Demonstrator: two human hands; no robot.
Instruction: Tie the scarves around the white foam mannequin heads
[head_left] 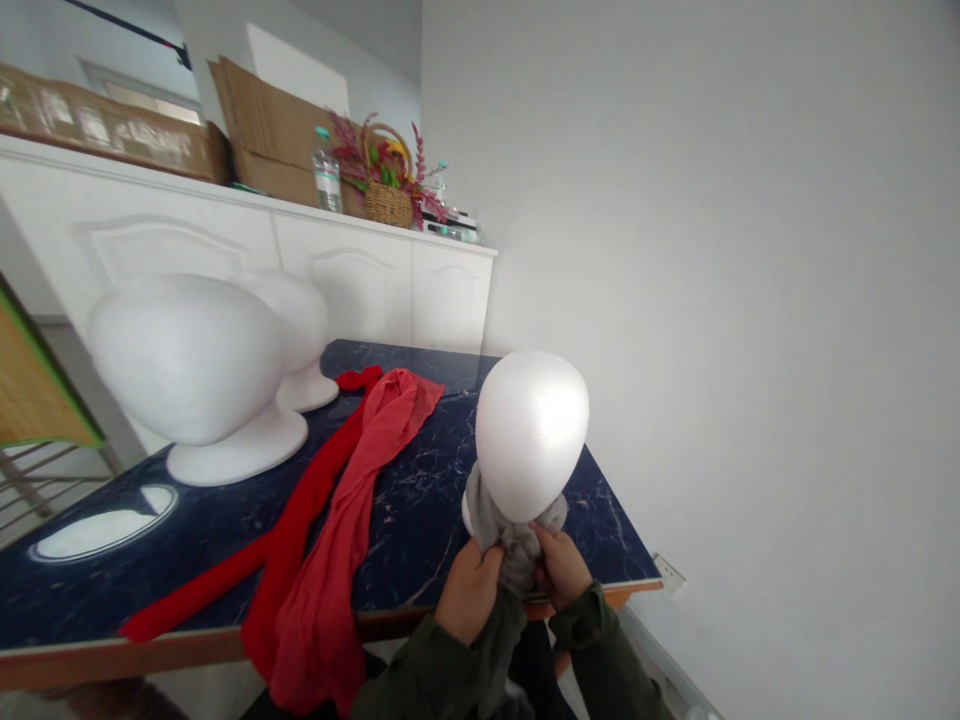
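Grey scarf [517, 560] wraps around the neck of a white foam mannequin head [532, 430], which stands upright near the right end of a dark blue, marble-patterned counter [427, 500]. The left hand [469, 592] pinches the cloth just below the head, its fingers closed on the gathered fabric. The right hand [564, 568] grips the scarf on the other side, thumb close under the head's lower edge, its fingers likewise clenched on the cloth and partly hidden. Between the hands the fabric bunches in folds, and a length hangs down between the dark green sleeves [420, 672].

To the left, a bright red scarf [296, 525] and a coral scarf [334, 570] lie side by side, both drooping over the near edge. Beyond them stand two more foam heads [187, 350], one partly behind the other. A white cabinet [360, 270] at the back carries a water bottle [327, 172], a wicker basket [388, 205] with flowers, and cardboard [270, 120]
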